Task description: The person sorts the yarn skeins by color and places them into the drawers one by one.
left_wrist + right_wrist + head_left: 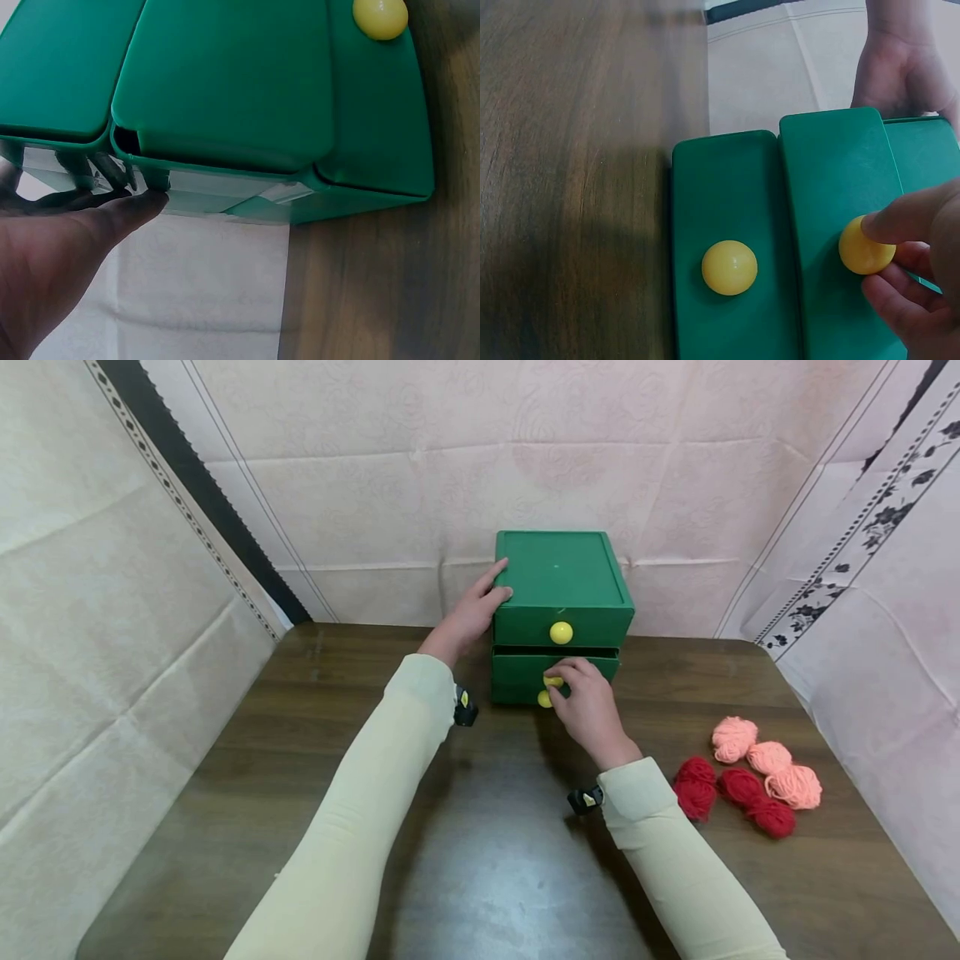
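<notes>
Pinching middle yellow knob (861, 255) with right hand (591, 708); left hand (472, 614), fingers extended, lies against green cabinet (562, 568), probably bracing it.

Both cream-sleeved arms (356, 818) reach toward the brown wooden worktop's (330, 693) far edge; left hand (472, 614) spread, right hand (588, 706) pinching.

Pale yellow-grn long slvs (371, 793), blk wrist cams (467, 715) w/ sm. yellow marks (464, 699)
</notes>
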The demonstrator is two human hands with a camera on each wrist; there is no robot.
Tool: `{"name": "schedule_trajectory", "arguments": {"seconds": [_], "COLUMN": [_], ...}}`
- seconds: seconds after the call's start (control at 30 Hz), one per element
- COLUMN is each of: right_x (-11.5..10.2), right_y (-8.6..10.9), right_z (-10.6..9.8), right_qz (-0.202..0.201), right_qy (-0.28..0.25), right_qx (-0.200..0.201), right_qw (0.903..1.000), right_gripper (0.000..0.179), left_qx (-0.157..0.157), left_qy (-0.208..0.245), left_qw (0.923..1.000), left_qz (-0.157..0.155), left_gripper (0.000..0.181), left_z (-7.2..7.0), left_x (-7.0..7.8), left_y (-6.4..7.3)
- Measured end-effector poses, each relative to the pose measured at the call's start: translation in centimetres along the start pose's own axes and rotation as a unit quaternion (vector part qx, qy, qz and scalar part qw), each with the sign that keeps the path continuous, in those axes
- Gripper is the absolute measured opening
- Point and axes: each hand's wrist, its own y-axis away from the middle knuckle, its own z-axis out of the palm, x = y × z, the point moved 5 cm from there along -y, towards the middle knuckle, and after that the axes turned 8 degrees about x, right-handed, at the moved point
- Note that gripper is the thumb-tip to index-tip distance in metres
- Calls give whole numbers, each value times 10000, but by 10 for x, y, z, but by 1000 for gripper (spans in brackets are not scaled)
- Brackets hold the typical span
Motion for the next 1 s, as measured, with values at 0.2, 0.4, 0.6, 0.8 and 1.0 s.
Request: {"name": "schedule_trajectory", "arguments": {"seconds": [0.2,0.4,0.6,0.8,1.0], "right_x": [-2,-4,-6,-8,-7], "right_y": [3,5,5,6,9], "right_z": [-3,-5,-5,-7,-8], "right_qz": [23,23,11,-4,-7], "right_qy": [-8,-20,-14,-32,-5], "right_qx": [-56,-83,-81,-102,-200], "right_qw": [10000,10000,10000,9999,9998], "right_gripper": [18,18,18,17,17], "left_qx": [-16,103,149,139,110], "left_qy": [222,173,55,145,177], "left_qw": [9997,9998,9997,9996,9998], "left_qz": [-69,52,179,176,76], "left_gripper": [55,50,49,50,50], "left_z": [0,0,-1,-2,0], "left_x": [-8,-23,-23,-20,-21], "left_y": [-11,-26,-28,-26,-24]}}
